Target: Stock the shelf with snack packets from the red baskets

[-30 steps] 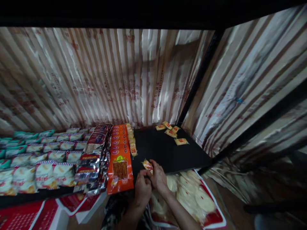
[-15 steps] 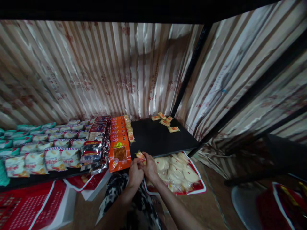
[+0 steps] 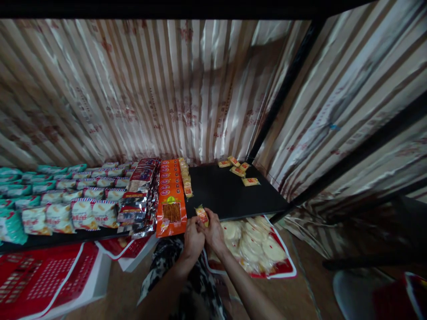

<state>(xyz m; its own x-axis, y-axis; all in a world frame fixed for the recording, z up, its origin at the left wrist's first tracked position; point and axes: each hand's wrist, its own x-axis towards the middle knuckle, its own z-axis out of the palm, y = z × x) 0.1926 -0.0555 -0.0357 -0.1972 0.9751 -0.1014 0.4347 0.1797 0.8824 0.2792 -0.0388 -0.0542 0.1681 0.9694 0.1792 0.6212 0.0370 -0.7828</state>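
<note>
Both hands meet at the front edge of the black shelf [image 3: 227, 195]. My right hand [image 3: 214, 231] is closed on a small yellow snack packet [image 3: 201, 214] with red print, which stands tilted up from the fingers. My left hand [image 3: 194, 238] is closed against the packet's lower end; its fingertips are partly hidden. Left of them, a row of similar yellow packets [image 3: 186, 180] runs front to back beside a large orange snack bag [image 3: 171, 200]. Several loose yellow packets [image 3: 238, 171] lie near the shelf's back right corner.
Dark silvery packets [image 3: 138, 191], white snack bags [image 3: 82, 215] and green bags [image 3: 12, 224] fill the shelf's left side. Underneath stand a red basket [image 3: 43, 271] and a tray of round pale wrapped items [image 3: 250, 244]. A black post [image 3: 278, 106] rises at the back corner.
The view has shifted, so the scene sits slightly further right. Both hands stay together at the shelf edge with the yellow packet, which now stands more upright.
</note>
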